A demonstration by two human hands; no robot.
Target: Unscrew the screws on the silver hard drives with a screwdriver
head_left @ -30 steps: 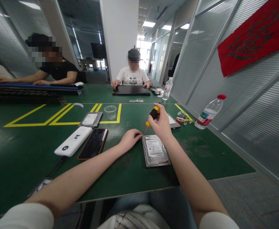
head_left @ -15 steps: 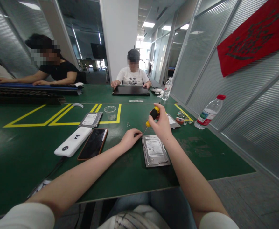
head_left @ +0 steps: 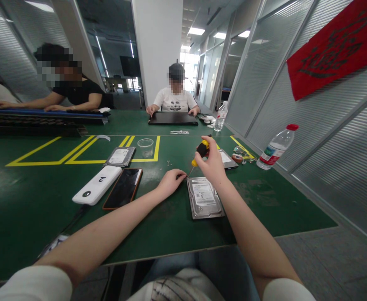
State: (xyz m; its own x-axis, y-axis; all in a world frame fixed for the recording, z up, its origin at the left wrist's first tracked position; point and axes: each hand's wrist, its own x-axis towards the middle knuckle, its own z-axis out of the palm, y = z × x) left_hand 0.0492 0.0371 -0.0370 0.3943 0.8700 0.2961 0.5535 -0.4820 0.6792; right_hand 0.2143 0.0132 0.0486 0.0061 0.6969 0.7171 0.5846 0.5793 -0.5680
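Note:
My right hand (head_left: 212, 163) is closed round the yellow and black handle of a screwdriver (head_left: 203, 147). Its thin shaft slants down to the far left corner of a hard drive (head_left: 204, 198), which lies label side up on the green table. Beside that corner is my left hand (head_left: 170, 183), its fingers pinched together close to the screwdriver's tip. Something small and dark shows at those fingertips, too small to name. Several tiny screws (head_left: 168, 163) lie on the table beyond my left hand.
Left of my hands are a phone (head_left: 123, 189), a white power bank (head_left: 97, 185) with a cable, another hard drive (head_left: 119, 156) and a clear cup (head_left: 146, 147). A further drive (head_left: 227, 159) sits behind my right hand. A water bottle (head_left: 277, 147) stands at right. A co-worker (head_left: 174, 98) sits opposite.
Almost nothing differs. Both hands, the screwdriver and the hard drive keep their places, and the whole view has shifted very slightly.

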